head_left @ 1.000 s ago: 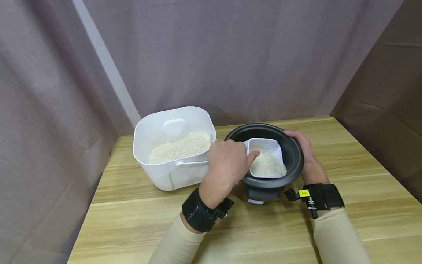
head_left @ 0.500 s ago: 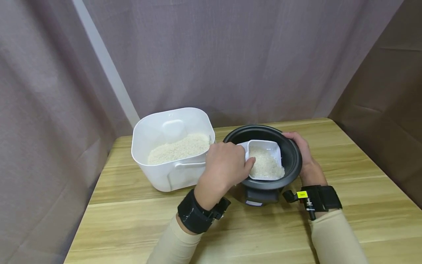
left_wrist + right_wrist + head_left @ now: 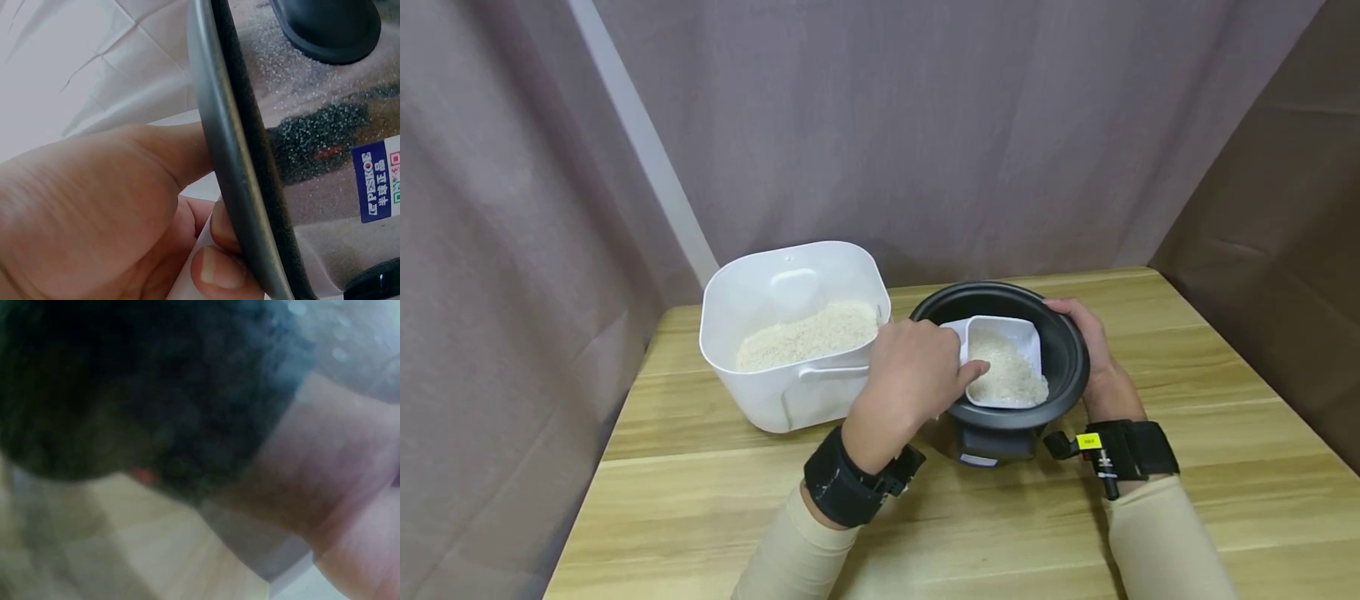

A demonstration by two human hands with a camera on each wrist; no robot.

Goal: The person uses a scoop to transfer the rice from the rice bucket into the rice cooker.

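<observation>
White scoop point(image 3: 1004, 360) in left hand point(image 3: 912, 375)

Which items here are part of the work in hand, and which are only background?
In use:
- scoop of rice, held by the left hand over the cooker
- cooker, rim gripped by the right hand
- white tub of rice

Background:
- table
- curtain

Left of the left grip point(image 3: 917, 375): the white rice bin point(image 3: 790, 333) stands just beside it, blocking passage.
Between the grips: the black cooker pot point(image 3: 1000, 417), its mouth filled by the scoop point(image 3: 1003, 362).
Right of the right grip point(image 3: 1093, 350): bare worktop point(image 3: 1225, 433), open.
Near side of both grips: open worktop.
Beyond: curtain point(image 3: 925, 125) closes off the far side.
</observation>
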